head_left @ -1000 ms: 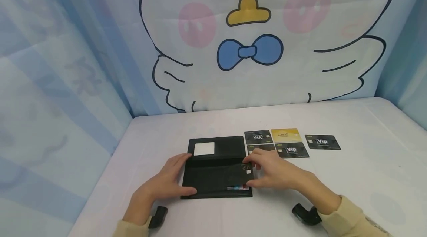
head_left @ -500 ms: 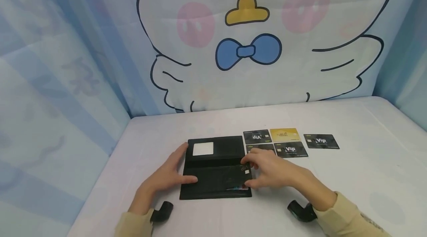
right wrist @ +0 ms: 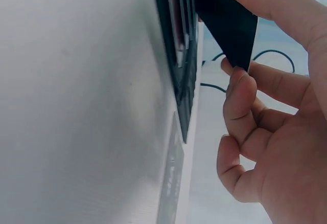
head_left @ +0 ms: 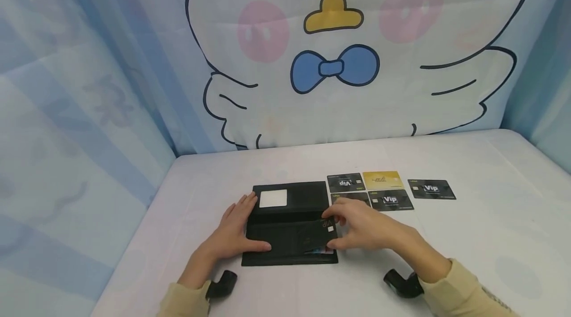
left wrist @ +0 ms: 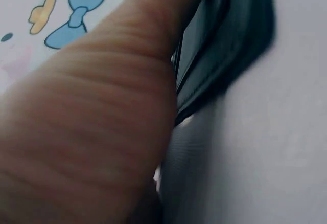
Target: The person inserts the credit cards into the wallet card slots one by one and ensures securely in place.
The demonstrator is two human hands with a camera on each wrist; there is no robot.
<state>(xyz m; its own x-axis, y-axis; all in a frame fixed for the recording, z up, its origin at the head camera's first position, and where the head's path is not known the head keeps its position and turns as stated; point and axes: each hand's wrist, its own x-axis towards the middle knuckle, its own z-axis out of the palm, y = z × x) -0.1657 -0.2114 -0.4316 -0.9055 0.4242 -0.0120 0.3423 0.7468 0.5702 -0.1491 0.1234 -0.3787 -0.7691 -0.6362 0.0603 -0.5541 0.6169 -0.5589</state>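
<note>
An open black wallet [head_left: 285,258] lies on the table, with a white patch on its far flap. My left hand [head_left: 232,235] rests at its left side, fingers straight along the edge and thumb lying on the near flap. Between the thumb and fingers of my right hand [head_left: 368,225] is a black VIP card [head_left: 318,232], pinched by its right end over the near flap. In the right wrist view, the card [right wrist: 230,22] tilts up from the wallet's edge, where several cards sit in slots. The left wrist view shows the wallet's corner [left wrist: 240,40] beside the left thumb.
Several cards lie beyond the right hand: a gold card [head_left: 382,180], black VIP cards [head_left: 390,200] beside it, and one black card [head_left: 431,189] farther right. A patterned curtain [head_left: 334,109] hangs behind the white table [head_left: 490,218].
My left hand has shifted along the wallet's left side, its thumb reaching farther in over the near flap. The right hand keeps its pinch on the card, which now slants slightly more.
</note>
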